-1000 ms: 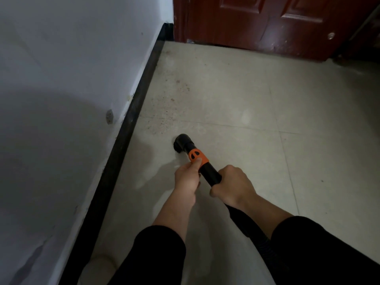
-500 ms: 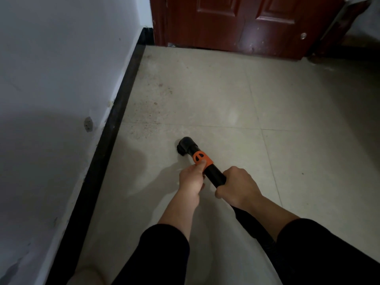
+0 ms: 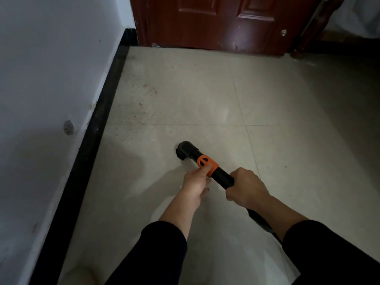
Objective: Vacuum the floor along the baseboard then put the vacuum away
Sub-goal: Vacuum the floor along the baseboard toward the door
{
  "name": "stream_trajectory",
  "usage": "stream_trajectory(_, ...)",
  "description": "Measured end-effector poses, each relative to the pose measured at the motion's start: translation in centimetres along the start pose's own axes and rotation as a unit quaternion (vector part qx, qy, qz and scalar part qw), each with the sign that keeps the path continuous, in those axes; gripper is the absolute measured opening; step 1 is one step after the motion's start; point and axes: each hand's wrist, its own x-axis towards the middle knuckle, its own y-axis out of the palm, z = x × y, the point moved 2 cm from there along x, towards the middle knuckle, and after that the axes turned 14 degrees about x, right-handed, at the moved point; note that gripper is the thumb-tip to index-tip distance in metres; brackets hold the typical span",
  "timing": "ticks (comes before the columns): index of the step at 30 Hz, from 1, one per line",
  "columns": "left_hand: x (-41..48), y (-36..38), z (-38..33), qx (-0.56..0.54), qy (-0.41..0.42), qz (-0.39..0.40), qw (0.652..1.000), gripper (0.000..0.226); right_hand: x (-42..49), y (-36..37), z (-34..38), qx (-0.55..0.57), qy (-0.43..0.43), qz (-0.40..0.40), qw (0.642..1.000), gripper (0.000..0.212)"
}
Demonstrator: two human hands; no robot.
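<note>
Black long sleeves point(image 3: 164, 249) pushed up both forearms.

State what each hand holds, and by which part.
Both grip the vacuum wand: the left hand at its orange collar, the right hand round the wand just behind it.

This looks like a room in a home. Pale beige square floor tiles point(image 3: 205, 89) with thin grout lines fill the middle of the frame, speckled with dirt near the glossy black baseboard strip point(image 3: 92, 140) running down the left. Left of that strip rises a white painted wall point(image 3: 51, 58), scuffed and chipped. A dark reddish-brown panelled wooden door point(image 3: 216, 21) stands at the top centre.
</note>
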Motion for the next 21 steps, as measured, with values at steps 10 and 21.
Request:
stream_trajectory(10,0.0,-0.1,-4.2,0.050,-0.008,-0.038,0.998,0.040,0.8,-1.1,2.6,0.010,-0.022,0.011,1.000,0.033)
stream_trajectory(21,4.7,-5.1,-6.5,0.037,0.008,-0.044,0.998,0.038,4.8,1.1,6.4,0.075,0.004,-0.002,0.997,0.034)
